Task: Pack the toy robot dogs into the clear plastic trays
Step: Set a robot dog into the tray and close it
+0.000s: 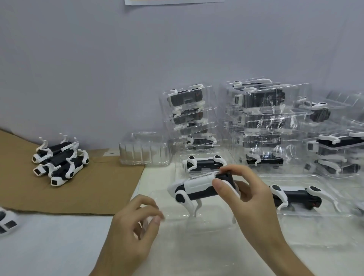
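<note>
White-and-black toy robot dog [194, 187], rear pinched by right fingers [221, 186], over clear tray [208, 228].

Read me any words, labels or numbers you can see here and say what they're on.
Nothing is legible.
Toy robot dog in the right hand: dark printed strip on its back, too blurred to read.
Paper at the wall's top edge: cut off, print unreadable.

Two hands [136, 224] [250, 191]; three dogs [59, 160] on cardboard [102, 187].
</note>
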The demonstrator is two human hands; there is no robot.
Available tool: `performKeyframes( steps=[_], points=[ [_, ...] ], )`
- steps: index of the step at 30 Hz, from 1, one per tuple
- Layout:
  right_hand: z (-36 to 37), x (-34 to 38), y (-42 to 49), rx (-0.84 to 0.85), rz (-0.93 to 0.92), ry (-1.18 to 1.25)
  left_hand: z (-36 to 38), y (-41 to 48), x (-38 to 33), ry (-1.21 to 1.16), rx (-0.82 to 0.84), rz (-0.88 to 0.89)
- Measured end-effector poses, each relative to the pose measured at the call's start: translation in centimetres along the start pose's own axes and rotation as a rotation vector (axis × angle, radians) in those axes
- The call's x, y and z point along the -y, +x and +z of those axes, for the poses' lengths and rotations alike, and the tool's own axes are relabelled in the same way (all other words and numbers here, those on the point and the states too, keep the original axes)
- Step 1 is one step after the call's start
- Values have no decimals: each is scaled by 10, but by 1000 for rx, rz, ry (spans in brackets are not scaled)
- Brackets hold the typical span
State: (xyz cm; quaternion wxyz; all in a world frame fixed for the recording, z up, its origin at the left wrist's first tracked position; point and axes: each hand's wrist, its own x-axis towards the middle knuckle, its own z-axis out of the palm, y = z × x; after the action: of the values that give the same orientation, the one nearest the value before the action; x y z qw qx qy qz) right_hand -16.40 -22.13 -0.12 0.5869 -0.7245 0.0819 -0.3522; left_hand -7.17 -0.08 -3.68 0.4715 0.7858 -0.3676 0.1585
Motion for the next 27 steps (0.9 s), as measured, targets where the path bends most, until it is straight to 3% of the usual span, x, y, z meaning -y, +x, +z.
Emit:
performKeyframes(
  steps=[5, 8, 15, 19, 27],
  points=[
    [-2, 7, -1, -85, -109, 103, 6, -5, 4, -79, 20, -66],
    [1, 7, -2, -14, -78, 84, 11, -7, 3, -137, 23, -67],
    [9, -10, -7, 83, -15, -150, 12, -7, 0, -96, 59, -67],
    [3, -12, 0, 105, -26, -500, 9, -5, 0, -62, 103, -10],
    [3, -18, 1, 312, 24, -541, 8, -4, 2, -8, 112, -12]
  ],
)
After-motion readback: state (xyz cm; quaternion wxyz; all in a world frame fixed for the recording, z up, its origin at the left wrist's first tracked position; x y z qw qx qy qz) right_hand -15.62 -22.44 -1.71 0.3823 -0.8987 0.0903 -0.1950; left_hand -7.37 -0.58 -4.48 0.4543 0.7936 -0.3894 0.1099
